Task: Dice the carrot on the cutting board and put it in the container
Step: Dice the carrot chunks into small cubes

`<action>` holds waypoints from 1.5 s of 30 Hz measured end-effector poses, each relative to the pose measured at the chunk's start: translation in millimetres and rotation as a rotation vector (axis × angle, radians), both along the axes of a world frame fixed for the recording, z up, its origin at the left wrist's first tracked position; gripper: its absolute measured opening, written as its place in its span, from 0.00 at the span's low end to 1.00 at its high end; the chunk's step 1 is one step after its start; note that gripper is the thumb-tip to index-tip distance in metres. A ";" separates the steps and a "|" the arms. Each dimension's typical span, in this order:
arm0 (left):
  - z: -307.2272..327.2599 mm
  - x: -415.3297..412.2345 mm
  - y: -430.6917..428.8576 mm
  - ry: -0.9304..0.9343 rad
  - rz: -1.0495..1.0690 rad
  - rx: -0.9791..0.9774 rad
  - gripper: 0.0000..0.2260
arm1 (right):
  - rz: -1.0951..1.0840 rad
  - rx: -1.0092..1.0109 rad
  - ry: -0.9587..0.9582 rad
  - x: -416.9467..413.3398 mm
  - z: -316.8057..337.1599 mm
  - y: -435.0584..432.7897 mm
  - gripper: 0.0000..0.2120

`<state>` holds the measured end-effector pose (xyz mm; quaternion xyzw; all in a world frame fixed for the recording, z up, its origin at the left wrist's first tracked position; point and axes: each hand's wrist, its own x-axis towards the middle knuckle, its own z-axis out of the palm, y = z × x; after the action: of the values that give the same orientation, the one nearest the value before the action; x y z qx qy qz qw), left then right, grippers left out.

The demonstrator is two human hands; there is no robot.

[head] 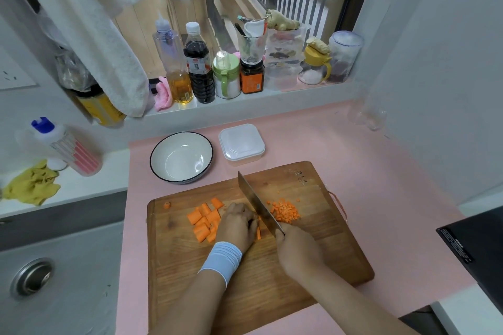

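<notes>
Wooden cutting board (245, 280), dicing half done.
Right hand (296, 249) wraps the knife (258, 204) handle; left hand (238, 226) fingers (251, 221) curled, pinning carrot strips (258, 234) beside the blade. Carrot likely stiff and slick: pin flat side down. Big chunks (204, 221) left, dice (284, 209) right; container (241, 144) beyond on desk.

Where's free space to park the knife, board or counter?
Free: right end of the cutting board, beyond the diced pile; pink counter right of it. Crowded: board centre, with carrot chunks, left hand, knife, right hand; bowl and container behind.
</notes>
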<state>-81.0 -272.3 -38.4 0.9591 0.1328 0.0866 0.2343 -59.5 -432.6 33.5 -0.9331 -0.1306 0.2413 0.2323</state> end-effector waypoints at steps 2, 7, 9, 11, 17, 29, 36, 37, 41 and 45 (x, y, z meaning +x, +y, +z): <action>0.2 -0.7 0.9 -0.003 0.000 -0.012 0.07 | 0.011 0.003 -0.001 1.9 0.8 1.3 0.15; 0.0 -1.0 2.9 0.035 0.009 -0.018 0.07 | 0.016 0.017 0.014 5.4 3.0 0.1 0.13; 0.2 -1.0 2.3 0.026 0.026 -0.019 0.05 | 0.021 0.017 -0.008 4.9 4.1 -1.8 0.13; 0.5 -0.6 2.4 0.029 0.029 -0.015 0.05 | 0.031 0.028 -0.026 2.3 5.1 -4.1 0.13; 0.0 0.8 3.2 0.041 0.021 -0.018 0.05 | 0.044 0.014 -0.029 -2.4 7.9 -8.0 0.13; -2.3 -2.0 2.7 0.025 0.008 -0.028 0.06 | 0.040 0.001 0.022 1.3 2.9 0.3 0.14; 0.5 -4.5 1.3 0.024 0.041 -0.022 0.07 | 0.042 -0.004 0.022 6.5 6.3 4.0 0.13; 1.2 -4.2 1.7 0.029 0.050 -0.031 0.06 | 0.043 -0.001 0.022 6.7 7.2 3.4 0.14; 3.4 -3.2 1.6 0.059 0.061 -0.046 0.05 | 0.061 0.019 -0.006 5.5 10.1 0.6 0.14; 2.6 -1.7 2.4 0.084 0.090 -0.066 0.04 | 0.066 0.038 -0.015 1.2 13.8 -1.3 0.14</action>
<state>-82.7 -270.0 -35.9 0.9467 0.1885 0.0523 0.2558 -58.3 -433.9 47.4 -0.9255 -0.1675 0.2394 0.2410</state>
